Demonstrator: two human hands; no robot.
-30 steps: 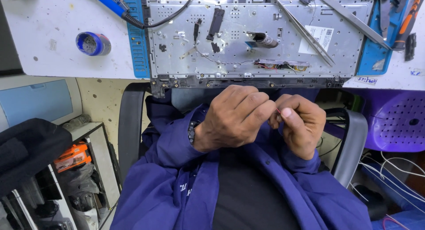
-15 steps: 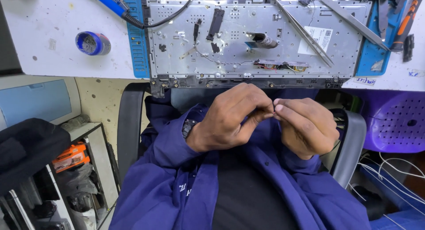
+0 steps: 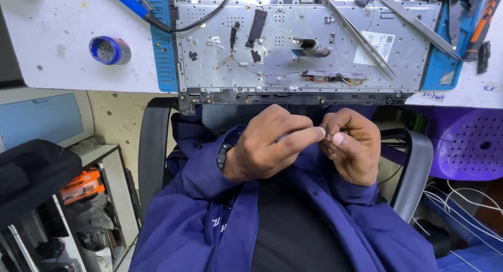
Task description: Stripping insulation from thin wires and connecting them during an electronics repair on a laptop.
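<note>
Head view shows your 2 hands meeting over your lap, just below the table edge. Your left hand is curled, with its index finger stretched toward 3 o'clock until the tip touches the fingers of your right hand. Between the fingertips there is a very small part, reddish and thin; it is too tiny to say what kind it is. Both hands are closed around it in a tight pinch, thumb against forefinger, and the other fingers are folded in.

At 12 o'clock from your hands, the opened laptop chassis lies flat on the white table, its grey metal plate facing up. Long tweezers rest slanted on the plate, toward 1 o'clock. A blue mat shows under the left side of the chassis. At 10 o'clock, well apart, a blue tape roll stands on the table. A purple plastic stool is at 3 o'clock, beside the chair armrest.
</note>
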